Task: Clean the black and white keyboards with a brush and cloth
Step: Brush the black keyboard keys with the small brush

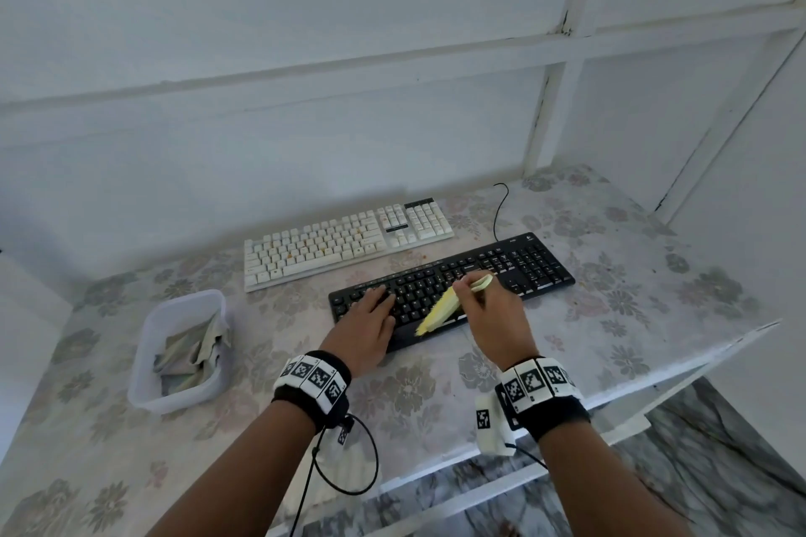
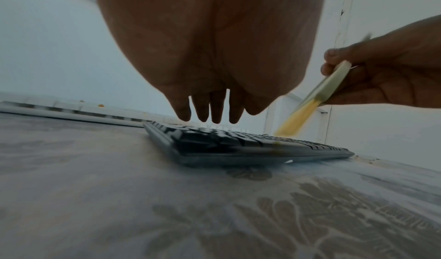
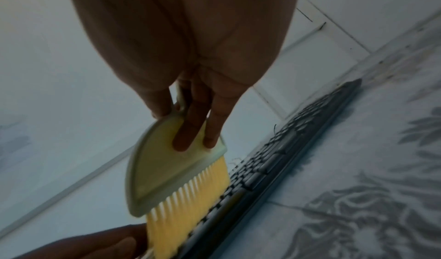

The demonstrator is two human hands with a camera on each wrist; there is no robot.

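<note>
Head view showed the black keyboard (image 1: 453, 283) lying on the flower-patterned table (image 1: 632, 301), just in front of the white keyboard (image 1: 344, 238), the two near but apart. The left hand (image 1: 370, 327) lay flat on the left part of the black keyboard, its fingers straight and spread over the keys. The right hand (image 1: 493, 310) gripped a brush (image 1: 445, 305) by its pale handle, thumb and fingers curled round it; the yellow bristles pointed down and left, reaching the keyboard's front edge between the two hands. In the right wrist view two fingers (image 3: 188, 131) pressed on the brush's flat plastic body. A crumpled cloth (image 1: 192, 353) sat in a clear plastic tub (image 1: 148, 340) left of the keyboards, well apart from both hands.
</note>
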